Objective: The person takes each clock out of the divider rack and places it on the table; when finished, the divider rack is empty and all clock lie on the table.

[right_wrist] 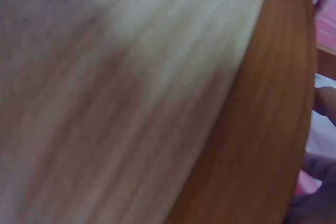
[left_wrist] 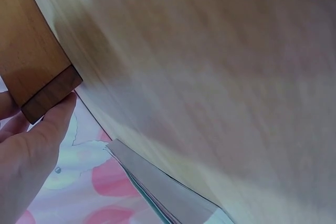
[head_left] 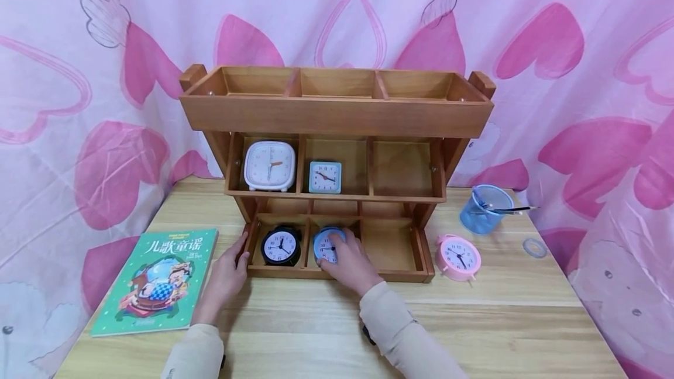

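Note:
My left hand [head_left: 225, 279] grips the lower left end of a brown wooden three-tier shelf [head_left: 337, 117]. In the left wrist view, thumb and fingers [left_wrist: 50, 129] lie on either side of its wooden side piece [left_wrist: 39, 51]. My right hand [head_left: 354, 262] holds a round blue alarm clock [head_left: 323, 245] in the bottom middle compartment, covering its right part. Left of it, a round black alarm clock [head_left: 281, 246] stands in the bottom left compartment. The right wrist view mostly shows the shelf's front board [right_wrist: 252, 114], with that hand blurred at the right edge.
On the middle tier stand a white clock [head_left: 270, 165] and a small square light-blue clock [head_left: 325, 177]. A pink alarm clock [head_left: 458, 258], a blue mesh pen holder [head_left: 479, 221] and a tape roll [head_left: 535, 247] are at right. A green book [head_left: 158, 279] lies at left.

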Tool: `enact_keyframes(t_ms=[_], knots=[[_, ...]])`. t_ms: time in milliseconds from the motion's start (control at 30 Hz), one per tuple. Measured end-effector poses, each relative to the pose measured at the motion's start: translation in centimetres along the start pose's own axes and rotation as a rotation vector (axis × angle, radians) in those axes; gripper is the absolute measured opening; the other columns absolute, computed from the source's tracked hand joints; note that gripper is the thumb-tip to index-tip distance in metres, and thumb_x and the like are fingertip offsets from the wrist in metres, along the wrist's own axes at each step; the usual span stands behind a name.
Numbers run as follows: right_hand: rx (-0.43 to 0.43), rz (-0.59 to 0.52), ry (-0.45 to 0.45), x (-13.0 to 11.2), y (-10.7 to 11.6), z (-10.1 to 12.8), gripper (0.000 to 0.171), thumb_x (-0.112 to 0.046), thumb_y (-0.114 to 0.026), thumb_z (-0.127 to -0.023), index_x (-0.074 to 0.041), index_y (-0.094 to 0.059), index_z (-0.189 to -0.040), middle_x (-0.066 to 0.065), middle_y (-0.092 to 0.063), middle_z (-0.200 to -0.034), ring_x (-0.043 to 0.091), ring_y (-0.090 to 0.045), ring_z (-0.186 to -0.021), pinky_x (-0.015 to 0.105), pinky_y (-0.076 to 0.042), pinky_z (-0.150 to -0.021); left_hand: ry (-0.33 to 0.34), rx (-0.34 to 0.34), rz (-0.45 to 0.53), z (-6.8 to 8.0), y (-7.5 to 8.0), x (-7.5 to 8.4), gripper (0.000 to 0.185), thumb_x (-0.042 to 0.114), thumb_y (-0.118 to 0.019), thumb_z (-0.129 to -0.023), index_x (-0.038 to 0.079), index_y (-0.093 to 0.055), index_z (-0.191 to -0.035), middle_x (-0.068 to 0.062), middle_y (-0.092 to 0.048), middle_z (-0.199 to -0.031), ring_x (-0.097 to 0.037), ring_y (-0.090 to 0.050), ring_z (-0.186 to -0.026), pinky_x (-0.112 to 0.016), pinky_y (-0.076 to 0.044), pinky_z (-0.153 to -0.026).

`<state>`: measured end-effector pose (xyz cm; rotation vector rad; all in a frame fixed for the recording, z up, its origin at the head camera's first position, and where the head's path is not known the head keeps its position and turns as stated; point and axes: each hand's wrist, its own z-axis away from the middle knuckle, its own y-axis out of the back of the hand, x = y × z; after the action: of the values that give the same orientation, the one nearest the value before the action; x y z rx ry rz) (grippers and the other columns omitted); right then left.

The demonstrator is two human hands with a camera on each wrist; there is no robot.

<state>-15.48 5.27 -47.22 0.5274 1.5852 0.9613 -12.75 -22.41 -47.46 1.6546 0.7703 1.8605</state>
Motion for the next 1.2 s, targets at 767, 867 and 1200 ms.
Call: enact_keyframes(t_ms=[767,867,1200], knots=[[0.226,0.031,0.007,-0.7,-0.4,0.0,0.047,-0.038,-0.073,-0.080,-0.014,-0.068,-0.119,0.019,-0.051,-0.131,0.037,-0.056,-0.102,0.049,-0.055,-0.086,0.059,-0.051,0.025,-0.3,-0.3,-0.3,0.053,0.018,-0.034,-0.105,0.015,-0.018,-0.156,-0.024,-0.023,-0.156,-0.044,-0.026,-0.140,-0.057,-0.027,-0.111],[0.277,0.014,0.035,-1.0,0.6,0.3,0.045,-0.039,-0.073,-0.080,-0.017,-0.068,-0.119,0.020,-0.049,-0.136,0.040,-0.056,-0.108,0.052,-0.054,-0.086,0.071,-0.057,0.031,-0.3,-0.3,-0.3,0.053,0.019,-0.033,-0.106,0.016,-0.017,-0.156,-0.024,-0.023,-0.156,-0.044,-0.026,-0.141,-0.057,-0.028,-0.111],[0.401,0.017,0.022,1.4,5.6,4.7,0.048,-0.037,-0.080,-0.073,-0.015,-0.070,-0.115,0.021,-0.049,-0.137,0.039,-0.053,-0.114,0.055,-0.051,-0.087,0.071,-0.062,0.026,-0.2,-0.1,-0.5,0.052,0.020,-0.033,-0.106,0.016,-0.018,-0.156,-0.025,-0.022,-0.156,-0.045,-0.026,-0.140,-0.058,-0.026,-0.111]])
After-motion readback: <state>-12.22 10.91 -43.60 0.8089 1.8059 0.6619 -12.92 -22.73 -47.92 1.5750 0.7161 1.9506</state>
